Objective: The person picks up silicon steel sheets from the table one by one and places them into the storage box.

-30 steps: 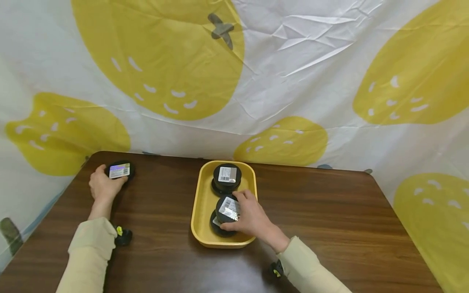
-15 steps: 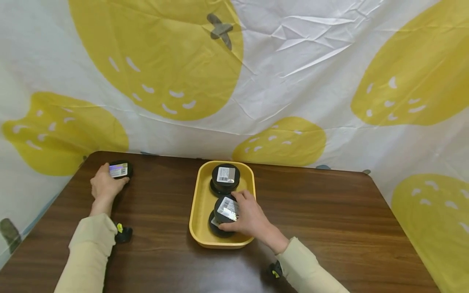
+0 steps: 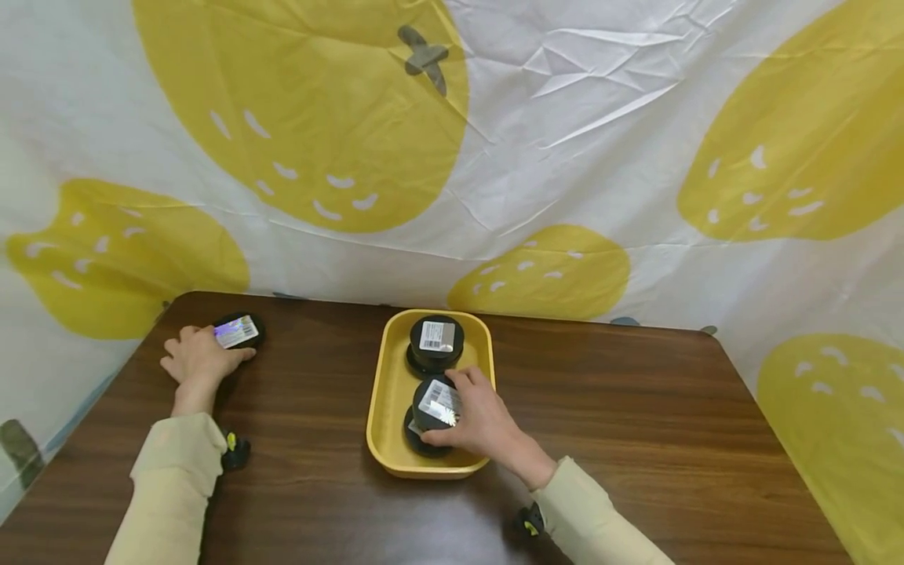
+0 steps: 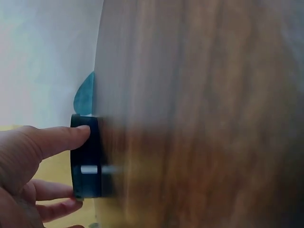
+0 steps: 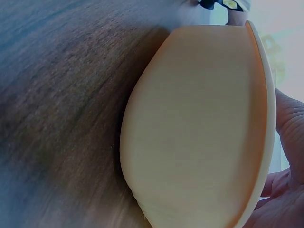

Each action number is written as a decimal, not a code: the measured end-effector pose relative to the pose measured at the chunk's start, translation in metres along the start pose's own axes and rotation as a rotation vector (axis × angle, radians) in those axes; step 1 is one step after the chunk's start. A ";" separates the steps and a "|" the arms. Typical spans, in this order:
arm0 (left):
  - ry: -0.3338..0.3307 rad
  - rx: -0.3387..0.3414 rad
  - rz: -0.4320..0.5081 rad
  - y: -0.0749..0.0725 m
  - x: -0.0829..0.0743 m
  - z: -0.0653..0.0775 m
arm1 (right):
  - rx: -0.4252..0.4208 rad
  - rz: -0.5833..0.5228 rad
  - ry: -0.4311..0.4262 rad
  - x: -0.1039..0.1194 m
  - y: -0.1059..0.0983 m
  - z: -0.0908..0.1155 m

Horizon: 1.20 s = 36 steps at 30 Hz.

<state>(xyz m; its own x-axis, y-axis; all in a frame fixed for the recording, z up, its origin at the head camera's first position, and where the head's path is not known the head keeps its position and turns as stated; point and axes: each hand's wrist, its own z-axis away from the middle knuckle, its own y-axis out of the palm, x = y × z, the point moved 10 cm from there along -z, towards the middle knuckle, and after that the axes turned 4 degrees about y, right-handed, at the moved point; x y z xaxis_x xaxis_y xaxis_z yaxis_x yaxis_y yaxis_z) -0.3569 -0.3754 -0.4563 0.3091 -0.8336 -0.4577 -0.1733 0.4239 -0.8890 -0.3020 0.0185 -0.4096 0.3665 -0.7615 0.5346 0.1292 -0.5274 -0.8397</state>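
Observation:
On the table's far left stands a short black round container (image 3: 243, 329) with a shiny label on top. My left hand (image 3: 201, 362) is beside it with fingers spread and thumb near its front edge. In the left wrist view the thumb overlaps the side of the container (image 4: 86, 156); contact is unclear. My right hand (image 3: 487, 416) grips the upper labelled black round container (image 3: 432, 396) between thumb and fingers, inside a yellow tray (image 3: 377, 408). Another black round container (image 3: 421, 446) lies under it, partly covered. The right wrist view shows mostly the tray's outer wall (image 5: 194, 123).
Toward the back of the tray, another labelled black container (image 3: 436, 345) sits on a black round one. The brown wooden table (image 3: 621, 392) ends at a hanging fabric (image 3: 657, 157) with a yellow fruit print. Black wrist-worn devices (image 3: 236, 453) show beside both sleeves.
My left hand has loosened and spread its fingers, drawing slightly left from the container, which now sits slightly further right. The right hand keeps its grip in the tray.

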 end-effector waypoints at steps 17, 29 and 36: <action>0.085 -0.040 -0.021 -0.001 -0.014 -0.001 | -0.010 0.010 -0.016 -0.001 -0.001 0.000; 0.119 0.045 -0.137 -0.006 -0.028 0.006 | -0.005 -0.003 -0.011 0.000 0.000 0.000; 0.148 -0.057 -0.150 -0.018 -0.033 0.009 | 0.004 -0.005 -0.005 0.000 0.004 -0.001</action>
<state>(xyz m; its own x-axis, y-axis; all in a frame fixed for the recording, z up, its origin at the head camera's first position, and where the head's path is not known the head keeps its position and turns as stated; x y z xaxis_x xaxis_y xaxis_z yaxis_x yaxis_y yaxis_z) -0.3558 -0.3527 -0.4250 0.1956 -0.9304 -0.3101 -0.1892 0.2745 -0.9428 -0.3024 0.0163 -0.4127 0.3705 -0.7572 0.5379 0.1347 -0.5292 -0.8377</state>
